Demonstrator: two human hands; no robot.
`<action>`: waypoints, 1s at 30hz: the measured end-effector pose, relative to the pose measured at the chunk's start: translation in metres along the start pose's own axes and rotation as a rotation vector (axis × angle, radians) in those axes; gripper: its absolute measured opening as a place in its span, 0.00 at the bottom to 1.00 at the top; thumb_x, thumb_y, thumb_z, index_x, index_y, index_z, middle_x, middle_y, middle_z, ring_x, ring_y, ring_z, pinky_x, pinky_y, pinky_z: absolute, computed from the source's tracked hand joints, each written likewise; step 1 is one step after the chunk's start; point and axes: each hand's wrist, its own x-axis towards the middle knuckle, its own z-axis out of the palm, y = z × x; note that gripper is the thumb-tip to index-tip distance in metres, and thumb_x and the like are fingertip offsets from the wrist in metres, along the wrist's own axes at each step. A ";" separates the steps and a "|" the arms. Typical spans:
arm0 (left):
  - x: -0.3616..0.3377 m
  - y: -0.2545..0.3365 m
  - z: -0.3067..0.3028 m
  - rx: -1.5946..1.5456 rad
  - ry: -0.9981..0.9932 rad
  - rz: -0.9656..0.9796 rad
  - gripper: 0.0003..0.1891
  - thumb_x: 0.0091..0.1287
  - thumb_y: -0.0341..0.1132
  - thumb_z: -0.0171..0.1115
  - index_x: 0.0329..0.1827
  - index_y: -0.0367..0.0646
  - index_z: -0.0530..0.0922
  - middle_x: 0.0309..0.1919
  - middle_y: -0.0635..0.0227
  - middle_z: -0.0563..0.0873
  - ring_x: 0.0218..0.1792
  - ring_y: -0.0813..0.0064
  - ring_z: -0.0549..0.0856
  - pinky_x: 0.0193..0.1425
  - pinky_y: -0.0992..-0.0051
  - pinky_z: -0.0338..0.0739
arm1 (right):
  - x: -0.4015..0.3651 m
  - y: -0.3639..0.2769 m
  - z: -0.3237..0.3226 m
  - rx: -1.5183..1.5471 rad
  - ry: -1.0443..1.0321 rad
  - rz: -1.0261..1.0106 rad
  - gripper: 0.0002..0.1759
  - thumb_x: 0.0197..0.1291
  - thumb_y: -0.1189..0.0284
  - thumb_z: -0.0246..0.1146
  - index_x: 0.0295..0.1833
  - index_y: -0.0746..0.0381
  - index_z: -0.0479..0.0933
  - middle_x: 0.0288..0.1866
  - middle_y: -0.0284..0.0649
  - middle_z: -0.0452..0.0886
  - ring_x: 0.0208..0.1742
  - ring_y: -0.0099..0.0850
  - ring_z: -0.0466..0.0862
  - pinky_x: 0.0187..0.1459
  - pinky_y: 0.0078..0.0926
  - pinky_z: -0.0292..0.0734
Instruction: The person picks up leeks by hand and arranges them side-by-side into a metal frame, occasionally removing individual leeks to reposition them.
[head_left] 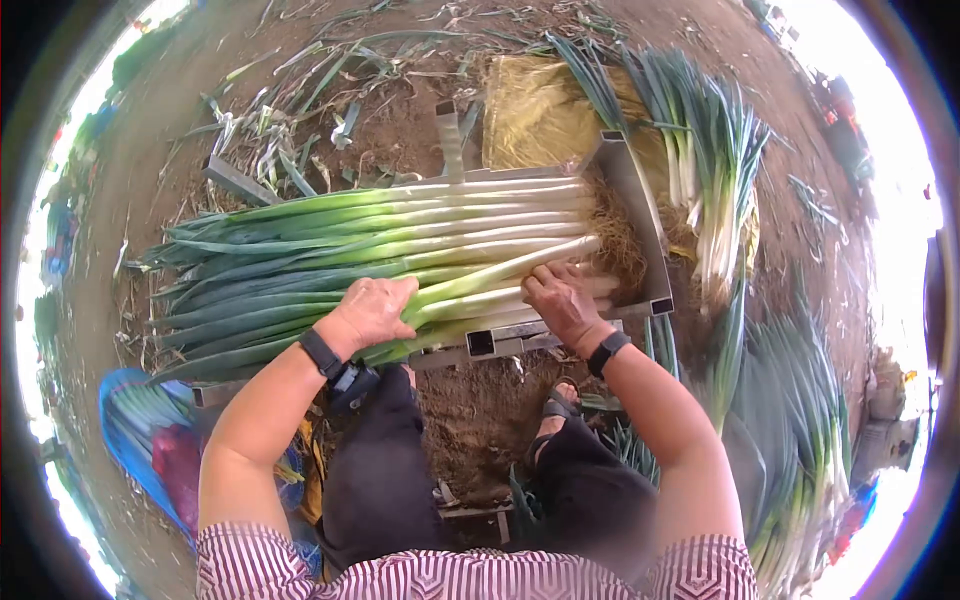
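Long green onions [490, 222] lie side by side across a metal frame [645, 200], white shanks and brown roots [620, 240] to the right, dark green leaves to the left. My left hand [372, 312] is closed around one green onion [500, 270] where its green turns white; this stalk slants up to the right over the row. Near the root end, my right hand [562, 300] has its fingers curled onto the white shanks at the row's near side. Its fingertips are partly hidden, and which stalk they pinch is hard to make out.
More green onions lie in piles at the upper right [705, 150] and lower right [800, 420]. A yellow sheet [525, 115] lies behind the frame. Leaf scraps [275, 140] litter the soil. A blue bag [125, 400] is at the lower left. Square metal tubes [482, 343] stick out of the frame.
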 end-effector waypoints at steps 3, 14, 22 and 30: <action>-0.003 0.009 -0.002 0.061 -0.019 -0.039 0.25 0.50 0.41 0.70 0.50 0.42 0.73 0.40 0.53 0.86 0.43 0.51 0.85 0.47 0.58 0.79 | 0.003 0.000 0.001 0.040 0.077 0.047 0.08 0.53 0.70 0.64 0.39 0.59 0.77 0.39 0.38 0.77 0.49 0.38 0.78 0.48 0.39 0.76; 0.030 -0.015 -0.034 0.218 0.275 -0.055 0.23 0.49 0.33 0.67 0.51 0.46 0.76 0.42 0.59 0.83 0.46 0.55 0.83 0.49 0.57 0.76 | 0.047 0.021 -0.015 0.099 0.223 0.159 0.10 0.58 0.71 0.62 0.47 0.57 0.79 0.45 0.41 0.79 0.51 0.41 0.78 0.54 0.42 0.74; 0.011 0.013 0.011 0.482 0.505 0.279 0.27 0.60 0.32 0.59 0.65 0.35 0.70 0.63 0.51 0.72 0.65 0.58 0.70 0.75 0.61 0.61 | -0.031 0.001 0.027 0.032 -0.117 0.192 0.39 0.60 0.52 0.62 0.74 0.52 0.60 0.78 0.41 0.55 0.77 0.41 0.56 0.75 0.45 0.49; -0.005 0.006 0.061 0.293 0.284 0.146 0.34 0.64 0.48 0.61 0.68 0.34 0.69 0.73 0.55 0.65 0.75 0.59 0.61 0.78 0.65 0.54 | -0.028 0.001 0.023 0.061 -0.163 0.194 0.42 0.58 0.49 0.63 0.74 0.53 0.60 0.79 0.43 0.54 0.77 0.46 0.54 0.75 0.49 0.48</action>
